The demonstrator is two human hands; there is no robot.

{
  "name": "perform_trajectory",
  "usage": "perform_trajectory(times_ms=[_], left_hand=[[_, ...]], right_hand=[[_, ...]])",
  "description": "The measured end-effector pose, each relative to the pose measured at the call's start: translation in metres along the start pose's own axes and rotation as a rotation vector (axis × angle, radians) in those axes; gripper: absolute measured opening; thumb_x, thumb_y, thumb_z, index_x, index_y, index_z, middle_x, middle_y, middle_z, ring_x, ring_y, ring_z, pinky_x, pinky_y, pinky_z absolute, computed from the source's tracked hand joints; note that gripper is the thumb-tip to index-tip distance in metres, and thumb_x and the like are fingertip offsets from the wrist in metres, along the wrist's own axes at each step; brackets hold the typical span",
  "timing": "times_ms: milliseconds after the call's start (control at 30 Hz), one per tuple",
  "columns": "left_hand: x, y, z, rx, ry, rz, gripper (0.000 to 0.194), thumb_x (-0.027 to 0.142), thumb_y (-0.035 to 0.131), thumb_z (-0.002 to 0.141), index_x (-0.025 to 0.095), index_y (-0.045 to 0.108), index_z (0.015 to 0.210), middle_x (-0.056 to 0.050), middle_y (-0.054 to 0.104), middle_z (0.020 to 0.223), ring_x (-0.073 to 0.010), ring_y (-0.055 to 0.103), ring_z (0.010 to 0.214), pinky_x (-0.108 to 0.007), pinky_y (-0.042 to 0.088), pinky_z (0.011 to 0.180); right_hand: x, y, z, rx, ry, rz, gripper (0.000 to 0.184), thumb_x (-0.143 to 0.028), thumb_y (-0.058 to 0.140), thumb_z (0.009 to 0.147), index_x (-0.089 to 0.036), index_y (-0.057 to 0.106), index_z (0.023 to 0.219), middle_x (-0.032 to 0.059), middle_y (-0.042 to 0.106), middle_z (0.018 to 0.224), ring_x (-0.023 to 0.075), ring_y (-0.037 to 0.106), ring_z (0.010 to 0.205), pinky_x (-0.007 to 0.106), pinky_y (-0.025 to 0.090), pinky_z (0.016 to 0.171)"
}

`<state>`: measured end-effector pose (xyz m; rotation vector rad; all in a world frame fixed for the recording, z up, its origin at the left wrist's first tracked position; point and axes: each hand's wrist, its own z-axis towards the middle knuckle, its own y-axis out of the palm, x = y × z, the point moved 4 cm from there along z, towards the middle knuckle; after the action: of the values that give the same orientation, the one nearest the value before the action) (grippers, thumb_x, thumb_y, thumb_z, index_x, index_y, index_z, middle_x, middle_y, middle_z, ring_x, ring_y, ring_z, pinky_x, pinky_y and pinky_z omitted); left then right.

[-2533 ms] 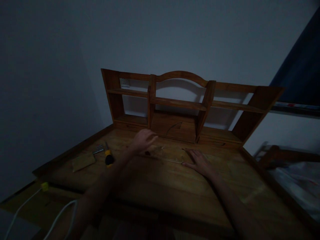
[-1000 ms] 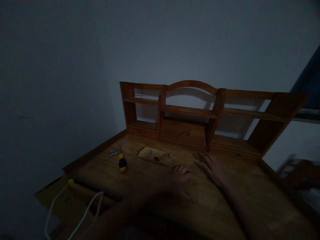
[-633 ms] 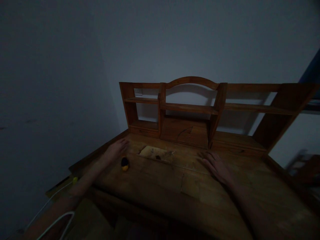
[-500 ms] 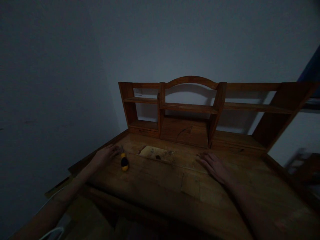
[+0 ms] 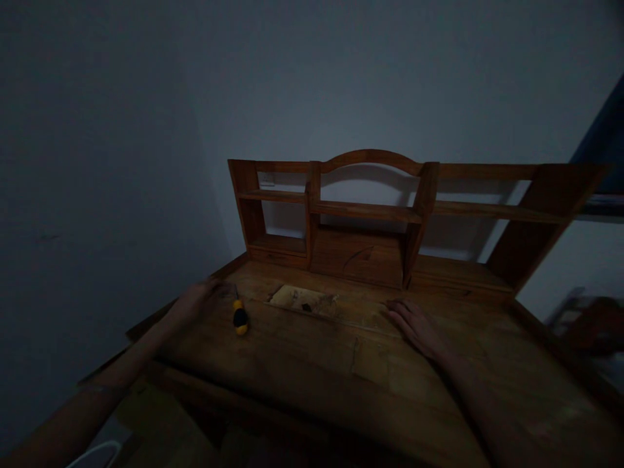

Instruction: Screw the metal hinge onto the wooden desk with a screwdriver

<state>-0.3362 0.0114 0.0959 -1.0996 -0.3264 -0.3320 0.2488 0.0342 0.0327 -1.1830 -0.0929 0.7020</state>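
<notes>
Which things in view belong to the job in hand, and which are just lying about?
Likely in use:
yellow-and-black screwdriver, beside the left hand
desk top, under the right hand
pale worn patch between the hands
thin rectangular piece on the desk

Probably just background:
shelf unit
wall socket
blue curtain

left hand (image 5: 199,296) beside screwdriver (image 5: 240,318) | right hand (image 5: 416,326) on wooden desk (image 5: 297,357)
</notes>
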Motion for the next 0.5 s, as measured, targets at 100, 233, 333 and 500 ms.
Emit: perform_trajectory(times_ms=[100,233,333,500], left_hand=[[0.032,0.011,0.022,0.081,0.014,-0.191,0.044,0.049,0.051,0.091,0.014,0.069,0.111,-0.011,0.072,0.116,-0.0287,0.066,0.107,-0.041,0.050,0.098],[0.131,0.076,0.040,0.016,0.020,-0.745,0.055,0.060,0.065,0.082,0.015,0.068,0.114,-0.012,0.073,0.113,-0.0248,0.071,0.087,-0.040,0.058,0.085],[0.216,0.149,0.040,-0.181,0.043,-1.125,0.058,0.063,0.078,0.068,0.017,0.071,0.101,-0.010,0.074,0.092,-0.0226,0.070,0.075,-0.038,0.060,0.074],[0.302,0.240,0.026,-0.552,0.017,-1.501,0.056,0.055,0.088,0.063,0.016,0.072,0.100,-0.009,0.073,0.087,-0.0223,0.072,0.078,-0.042,0.058,0.085]], right_hand=[[-0.004,-0.002,0.002,0.014,0.004,0.006,0.044,-0.051,0.033,0.104,-0.031,0.058,0.134,0.0059,0.061,0.132,0.0242,0.057,0.123,0.046,0.045,0.109],[-0.016,-0.003,0.004,0.043,0.002,0.018,0.044,-0.050,0.035,0.103,-0.033,0.054,0.140,0.0063,0.061,0.132,0.0252,0.057,0.123,0.048,0.046,0.108],[-0.027,-0.004,0.003,0.069,0.010,0.027,0.044,-0.050,0.038,0.103,-0.033,0.052,0.141,0.0067,0.061,0.133,0.0255,0.058,0.123,0.048,0.048,0.106],[-0.035,-0.004,0.000,0.163,0.026,0.058,0.061,-0.051,0.046,0.101,-0.032,0.028,0.156,0.0106,0.055,0.144,0.0281,0.053,0.131,0.051,0.045,0.109]])
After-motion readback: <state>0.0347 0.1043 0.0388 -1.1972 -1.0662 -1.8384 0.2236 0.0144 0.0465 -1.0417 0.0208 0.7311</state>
